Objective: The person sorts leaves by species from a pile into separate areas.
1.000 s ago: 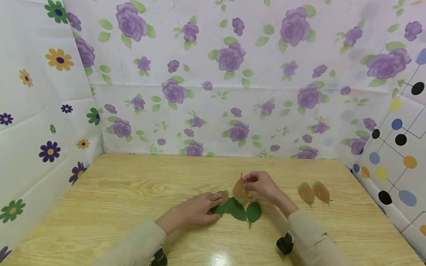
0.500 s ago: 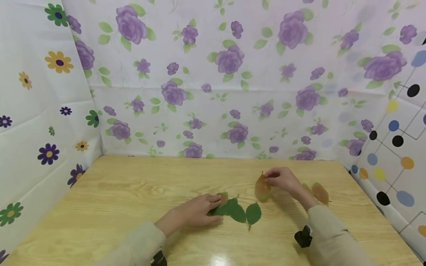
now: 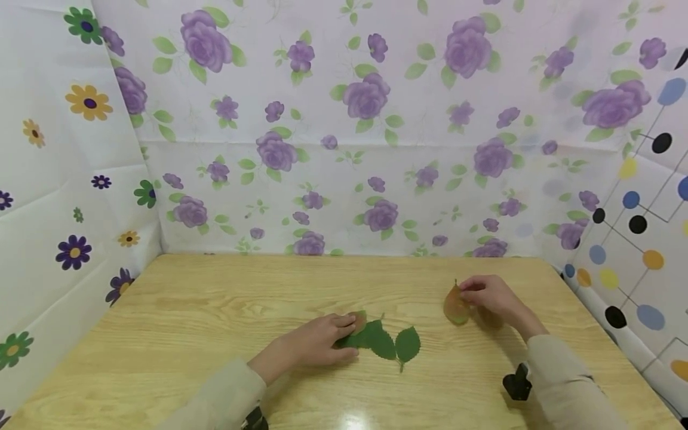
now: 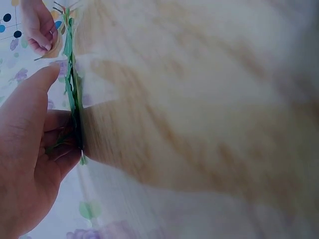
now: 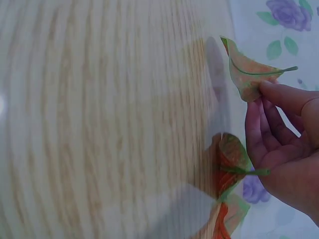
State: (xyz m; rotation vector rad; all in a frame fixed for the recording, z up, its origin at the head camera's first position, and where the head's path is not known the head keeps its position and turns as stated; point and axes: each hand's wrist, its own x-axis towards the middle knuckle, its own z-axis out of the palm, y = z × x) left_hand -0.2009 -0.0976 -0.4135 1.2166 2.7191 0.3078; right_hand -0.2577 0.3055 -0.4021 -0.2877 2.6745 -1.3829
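My right hand point(image 3: 493, 297) pinches an orange-brown leaf point(image 3: 455, 306) with a green edge by its stem end, its stem pointing away from me. In the right wrist view, that leaf point(image 5: 251, 72) is held between thumb and fingertips, above the table. Two more orange-green leaves, one nearer point(image 5: 233, 154) and one lower point(image 5: 234, 216), lie below this hand; in the head view the hand and forearm mostly hide them. My left hand point(image 3: 322, 341) rests its fingers on a group of green leaves point(image 3: 381, 341) and a reddish leaf point(image 3: 359, 321), partly covering them. Its thumb is extended.
Another green toothed leaf point(image 3: 408, 344) lies at the right end of the group. The wooden table point(image 3: 215, 298) is bounded by a flowered cloth point(image 3: 322, 197) at the back and patterned cloths at both sides. Each wrist wears a black camera point(image 3: 518, 382).
My right hand has carried the orange-brown leaf rightward from beside the green leaves toward the two orange leaves. The left hand has stayed on its leaves.
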